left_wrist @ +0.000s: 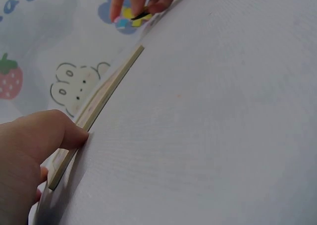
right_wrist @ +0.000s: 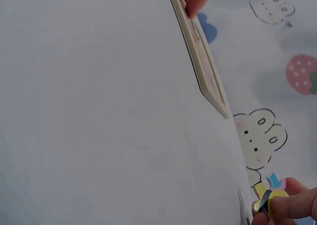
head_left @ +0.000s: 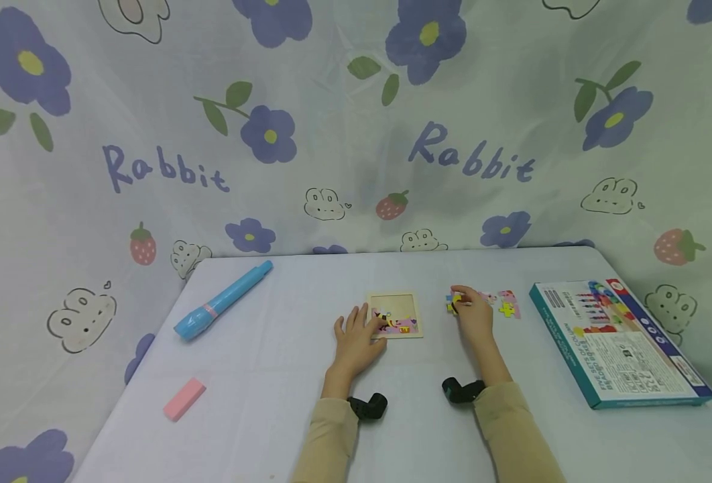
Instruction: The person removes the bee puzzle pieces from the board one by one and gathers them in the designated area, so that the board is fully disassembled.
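A square wooden puzzle frame [head_left: 394, 295] lies mid-table, with pink and yellow pieces [head_left: 405, 327] along its near part. My left hand [head_left: 356, 343] rests at its left side, fingers spread, one fingertip over the pieces; in the left wrist view the thumb of that hand [left_wrist: 42, 140] touches the frame's edge [left_wrist: 111, 93]. To the right, my right hand [head_left: 475, 318] pinches a yellow and black puzzle piece [right_wrist: 265, 201] between thumb and fingers, above other loose pieces [head_left: 507, 307]. A light blue bit [right_wrist: 273, 180] shows beside the pinched piece in the right wrist view.
A flat teal-edged box [head_left: 627, 349] lies at the right. On the left are a blue marker-shaped tube [head_left: 223, 298] and, nearer, a pink block [head_left: 184, 400]. A patterned curtain [head_left: 356, 134] hangs behind the white table [head_left: 259, 429].
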Motion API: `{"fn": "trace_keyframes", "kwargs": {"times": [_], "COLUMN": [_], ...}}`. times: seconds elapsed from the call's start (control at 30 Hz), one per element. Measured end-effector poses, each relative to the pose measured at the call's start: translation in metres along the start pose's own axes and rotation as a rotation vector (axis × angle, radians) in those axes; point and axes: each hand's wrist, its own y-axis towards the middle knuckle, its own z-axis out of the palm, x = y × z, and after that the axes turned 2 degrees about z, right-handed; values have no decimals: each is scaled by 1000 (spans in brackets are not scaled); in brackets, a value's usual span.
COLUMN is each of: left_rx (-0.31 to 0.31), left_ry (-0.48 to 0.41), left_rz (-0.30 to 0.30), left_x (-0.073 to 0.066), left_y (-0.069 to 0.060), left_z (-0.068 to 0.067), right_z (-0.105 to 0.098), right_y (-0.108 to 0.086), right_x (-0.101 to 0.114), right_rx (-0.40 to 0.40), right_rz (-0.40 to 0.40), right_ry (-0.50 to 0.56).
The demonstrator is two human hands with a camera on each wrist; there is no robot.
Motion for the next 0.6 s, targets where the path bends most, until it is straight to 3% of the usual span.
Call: {"fn": "trace_keyframes", "kwargs": {"times": [0.6], "left_rx": [-2], "left_ry": [2], "left_rz": [0], "left_x": [-1], "left_y": [-1], "left_z": [0], "right_z": [-30], "right_y": [-3], "right_x": [-17], "right_rx": [-176], "right_rz": [116], "right_ry": [-67]}}
